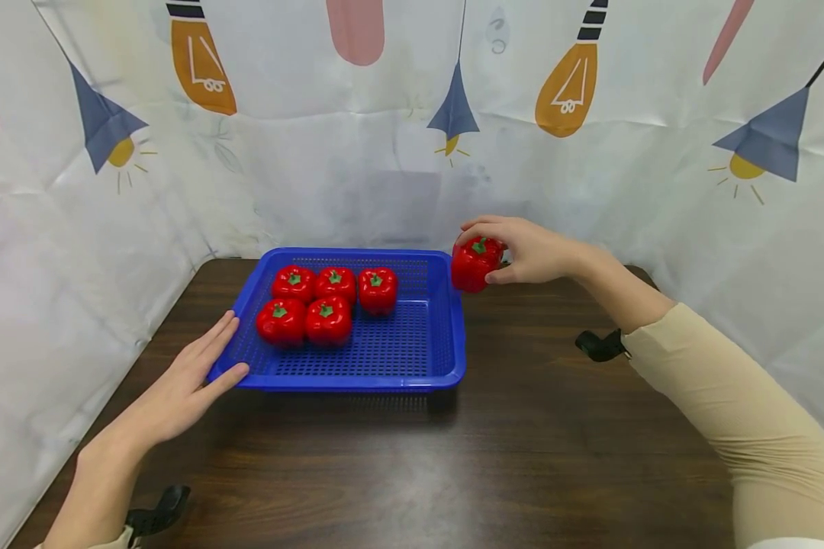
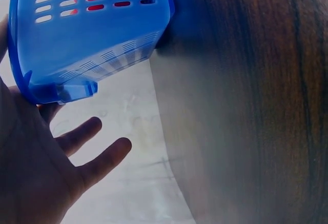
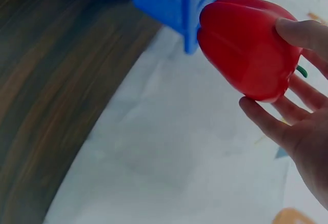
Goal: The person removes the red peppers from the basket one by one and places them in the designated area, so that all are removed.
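Note:
My right hand [image 1: 532, 248] grips a red bell pepper [image 1: 472, 265] with a green stem, thumb on one side and fingers on the other. In the head view this pepper overlaps the right rim of a blue basket [image 1: 357, 381]; the right wrist view shows the held pepper [image 3: 246, 49] raised above the table. Several more red bell peppers [image 1: 328, 320] sit grouped in the basket's left half. At the basket's left end my left hand [image 1: 188, 381] rests against the rim, its fingers extended and spread. From the left wrist, the basket's slotted wall [image 2: 97, 34] shows beside that palm.
The basket stands on a dark wooden table [image 1: 522, 442], towards its back edge. Behind and at both sides hangs a white cloth [image 1: 371, 191] printed with lamps and bulbs. Each wrist wears a black strap, the right strap [image 1: 599, 346] just below a beige sleeve [image 1: 721, 396].

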Action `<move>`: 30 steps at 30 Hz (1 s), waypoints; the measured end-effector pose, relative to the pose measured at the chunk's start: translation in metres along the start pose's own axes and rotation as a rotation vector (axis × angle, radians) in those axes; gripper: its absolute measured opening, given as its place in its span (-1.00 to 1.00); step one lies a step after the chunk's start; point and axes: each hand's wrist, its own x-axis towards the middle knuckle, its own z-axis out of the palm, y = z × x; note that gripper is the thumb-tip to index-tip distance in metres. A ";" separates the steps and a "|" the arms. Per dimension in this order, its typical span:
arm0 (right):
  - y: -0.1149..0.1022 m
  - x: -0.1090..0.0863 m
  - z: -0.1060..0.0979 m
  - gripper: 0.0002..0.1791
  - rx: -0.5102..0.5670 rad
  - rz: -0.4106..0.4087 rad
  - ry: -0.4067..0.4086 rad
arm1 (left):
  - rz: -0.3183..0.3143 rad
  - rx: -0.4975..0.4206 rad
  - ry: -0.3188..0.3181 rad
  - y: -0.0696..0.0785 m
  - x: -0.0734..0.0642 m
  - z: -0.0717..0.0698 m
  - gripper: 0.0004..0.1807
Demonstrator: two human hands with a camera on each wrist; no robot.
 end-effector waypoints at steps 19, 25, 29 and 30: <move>0.071 -0.020 0.037 -0.36 0.054 0.177 -0.064 | -0.012 -0.019 -0.009 0.001 0.001 -0.001 -0.16; 0.084 -0.016 0.052 -0.37 0.053 0.168 -0.090 | -0.012 -0.017 -0.009 0.001 0.001 -0.001 -0.16; 0.087 -0.012 0.061 -0.37 0.056 0.154 -0.097 | -0.007 -0.022 -0.005 0.001 0.000 0.000 -0.17; 0.088 -0.011 0.063 -0.37 0.060 0.151 -0.095 | -0.007 -0.027 -0.006 0.001 0.000 0.000 -0.17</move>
